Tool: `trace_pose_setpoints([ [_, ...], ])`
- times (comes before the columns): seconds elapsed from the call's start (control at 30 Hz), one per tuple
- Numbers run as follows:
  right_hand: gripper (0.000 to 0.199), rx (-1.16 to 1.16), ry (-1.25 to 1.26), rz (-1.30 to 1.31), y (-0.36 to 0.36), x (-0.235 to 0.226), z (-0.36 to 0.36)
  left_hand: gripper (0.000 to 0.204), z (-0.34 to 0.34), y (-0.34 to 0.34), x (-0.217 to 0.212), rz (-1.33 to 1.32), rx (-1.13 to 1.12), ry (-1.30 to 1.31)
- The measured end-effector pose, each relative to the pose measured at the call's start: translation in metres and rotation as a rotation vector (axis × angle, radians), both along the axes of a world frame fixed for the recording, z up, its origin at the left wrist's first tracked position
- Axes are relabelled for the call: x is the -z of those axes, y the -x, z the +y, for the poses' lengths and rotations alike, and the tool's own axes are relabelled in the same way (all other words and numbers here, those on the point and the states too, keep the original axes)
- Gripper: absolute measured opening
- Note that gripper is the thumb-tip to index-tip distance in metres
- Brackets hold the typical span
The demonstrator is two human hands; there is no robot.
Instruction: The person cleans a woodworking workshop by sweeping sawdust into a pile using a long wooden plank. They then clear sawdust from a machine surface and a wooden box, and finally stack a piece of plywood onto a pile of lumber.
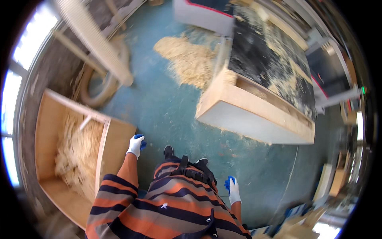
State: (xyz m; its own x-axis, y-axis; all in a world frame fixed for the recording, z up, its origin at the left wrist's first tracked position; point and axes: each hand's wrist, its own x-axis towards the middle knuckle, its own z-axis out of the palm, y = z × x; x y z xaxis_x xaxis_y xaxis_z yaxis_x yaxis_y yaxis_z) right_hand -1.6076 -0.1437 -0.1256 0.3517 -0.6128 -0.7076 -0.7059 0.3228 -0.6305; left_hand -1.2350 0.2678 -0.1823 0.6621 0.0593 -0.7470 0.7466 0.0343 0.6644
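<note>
Both my hands wear white gloves with blue coating on the fingers. My left hand (136,145) hangs beside the near right corner of a big wooden bin (112,153), its fingers loosely bent and slightly apart. No object shows in it. Inside the bin lies a heap of pale wood shavings (81,151), with a short white stick-like piece (85,122) near the edge. On the other side of my body, my right hand (233,190) is held low over the floor, blue fingertips a little apart, and nothing is visible in it.
A large machine with a black, dust-strewn top (264,53) and a wooden-edged box front (254,107) stands ahead right. A pile of wood shavings (187,59) covers the floor beside it. A ribbed hose (93,40) hangs ahead left. Boards and cartons (332,179) stand at the right.
</note>
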Motion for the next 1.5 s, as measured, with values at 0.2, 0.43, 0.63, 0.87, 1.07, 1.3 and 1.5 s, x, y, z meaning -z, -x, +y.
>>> trace_pose_setpoints([
  [0.2, 0.031, 0.379, -0.202, 0.036, 0.156, 0.046, 0.048, 0.02, -0.136, -0.036, -0.053, -0.088, 0.354, -0.005],
  [0.43, 0.025, 0.538, -0.253, -0.104, 0.26, 0.063, 0.056, 0.019, -0.272, 0.057, -0.048, 0.016, 0.561, 0.008],
  [0.63, 0.03, 0.882, -0.232, -0.252, 0.283, 0.064, -0.022, 0.02, -0.36, 0.152, -0.021, 0.29, 0.743, -0.071],
  [0.87, 0.031, 1.137, -0.25, -0.462, 0.303, 0.077, -0.073, 0.018, -0.528, 0.203, -0.023, 0.224, 1.176, -0.299],
  [1.07, 0.038, 1.222, -0.572, -0.239, 0.395, 0.12, -0.079, 0.02, -0.729, 0.286, 0.058, -0.232, 1.315, -0.192],
  [1.3, 0.036, 1.464, -0.257, -0.22, 0.498, 0.05, -0.192, 0.023, -0.959, 0.474, -0.062, -0.073, 1.711, -0.031],
  [1.5, 0.031, 1.46, 0.011, -0.541, 0.572, 0.026, -0.318, 0.026, -1.042, 0.585, -0.06, -0.164, 1.829, 0.1],
])
